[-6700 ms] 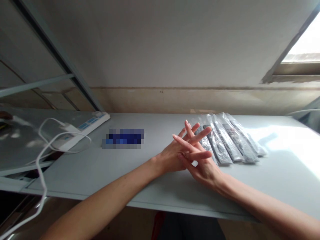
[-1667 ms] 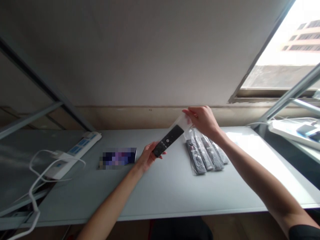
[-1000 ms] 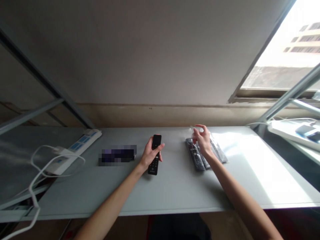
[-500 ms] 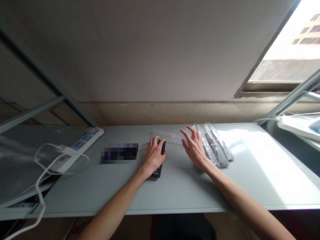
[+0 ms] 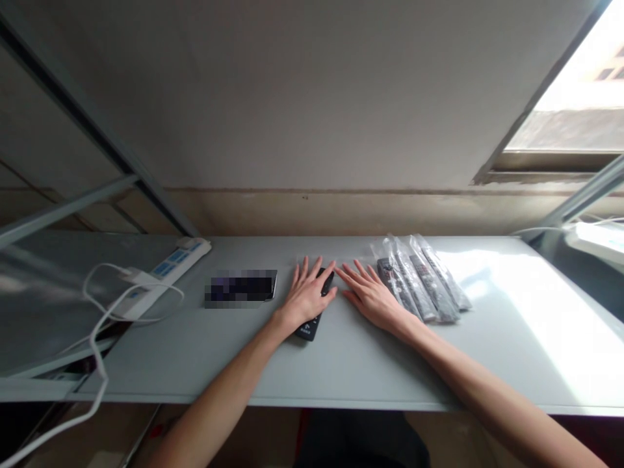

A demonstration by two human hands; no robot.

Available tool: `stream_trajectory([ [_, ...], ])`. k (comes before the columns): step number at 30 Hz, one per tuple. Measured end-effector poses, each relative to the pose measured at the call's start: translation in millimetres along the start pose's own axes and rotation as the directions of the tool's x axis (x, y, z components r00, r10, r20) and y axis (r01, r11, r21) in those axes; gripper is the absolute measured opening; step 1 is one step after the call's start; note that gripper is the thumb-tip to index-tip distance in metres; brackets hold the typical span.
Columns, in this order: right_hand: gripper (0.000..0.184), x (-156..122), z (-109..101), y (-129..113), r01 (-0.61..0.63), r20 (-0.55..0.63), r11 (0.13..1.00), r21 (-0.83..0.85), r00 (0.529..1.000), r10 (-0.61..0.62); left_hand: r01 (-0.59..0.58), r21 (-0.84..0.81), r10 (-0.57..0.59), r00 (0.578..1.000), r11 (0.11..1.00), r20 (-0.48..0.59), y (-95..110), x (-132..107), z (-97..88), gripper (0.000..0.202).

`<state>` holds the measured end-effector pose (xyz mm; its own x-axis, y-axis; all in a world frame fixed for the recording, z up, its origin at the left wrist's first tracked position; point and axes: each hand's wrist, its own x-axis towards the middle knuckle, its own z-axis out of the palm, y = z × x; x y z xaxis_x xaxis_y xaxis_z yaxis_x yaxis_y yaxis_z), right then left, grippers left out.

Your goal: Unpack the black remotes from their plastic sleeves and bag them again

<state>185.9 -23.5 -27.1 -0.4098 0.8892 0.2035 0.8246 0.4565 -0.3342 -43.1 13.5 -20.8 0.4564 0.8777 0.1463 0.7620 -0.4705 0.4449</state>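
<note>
My left hand (image 5: 308,298) lies palm down over a black remote control (image 5: 307,330), its fingers stretched out and spread. The remote's lower end shows below the palm, and a bit of its upper part shows by the thumb. To the right, my right hand (image 5: 373,299) rests low over the desk with its fingers extended, holding nothing that I can see. Its fingertips come close to those of my left hand. Just beyond it lie several remote controls in clear plastic sleeves (image 5: 423,283), side by side and slanted.
A dark phone-like object (image 5: 241,287), blurred out, lies left on the grey desk (image 5: 205,364). Farther left, a white power strip (image 5: 166,273) bears a plugged-in charger and a looping white cable (image 5: 100,364). Metal frame bars rise at both sides; sunlight falls on the right.
My left hand has loosened from around the remote and spread flat over it. The right hand has come down and left, uncovering another remote beside the sleeved ones. The view has shifted slightly.
</note>
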Motion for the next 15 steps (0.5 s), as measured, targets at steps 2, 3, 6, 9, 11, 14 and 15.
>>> stream_trajectory([
  [2, 0.061, 0, 0, -4, -0.081, -0.006, 0.994, -0.069, 0.997, 0.081, 0.026, -0.017, -0.026, 0.999, 1.0, 0.032, 1, 0, -1.4, 0.07],
  [3, 0.061, 0, 0, -5, -0.11, -0.002, 0.989, -0.098, 0.994, 0.11, 0.033, -0.019, -0.032, 0.999, 0.999, 0.039, 1, 0, -1.5, 0.069],
  [6, 0.058, 1, 2, -4, -0.122, 0.014, 0.981, -0.153, 0.992, 0.125, 0.043, -0.005, -0.043, 0.999, 0.999, 0.015, 4, -1, -0.4, 0.069],
  [9, 0.058, 3, 0, 1, -0.112, 0.007, 0.979, -0.171, 0.993, 0.115, 0.071, 0.023, -0.071, 0.997, 0.997, -0.015, 3, -1, 0.8, 0.067],
  [11, 0.055, 2, -7, 4, -0.075, 0.008, 0.981, -0.177, 0.997, 0.078, 0.081, 0.031, -0.08, 0.997, 0.996, -0.016, 0, -1, 0.7, 0.065],
  [14, 0.058, -8, -25, 1, 0.005, -0.041, 0.977, -0.215, 0.999, -0.014, 0.077, 0.04, -0.076, 0.997, 0.996, -0.022, -3, 1, -1.0, 0.064],
  [15, 0.059, -14, -32, 0, -0.005, -0.083, 0.97, -0.243, 0.996, -0.016, 0.079, 0.053, -0.078, 0.997, 0.995, -0.026, -3, 1, -1.9, 0.063],
])
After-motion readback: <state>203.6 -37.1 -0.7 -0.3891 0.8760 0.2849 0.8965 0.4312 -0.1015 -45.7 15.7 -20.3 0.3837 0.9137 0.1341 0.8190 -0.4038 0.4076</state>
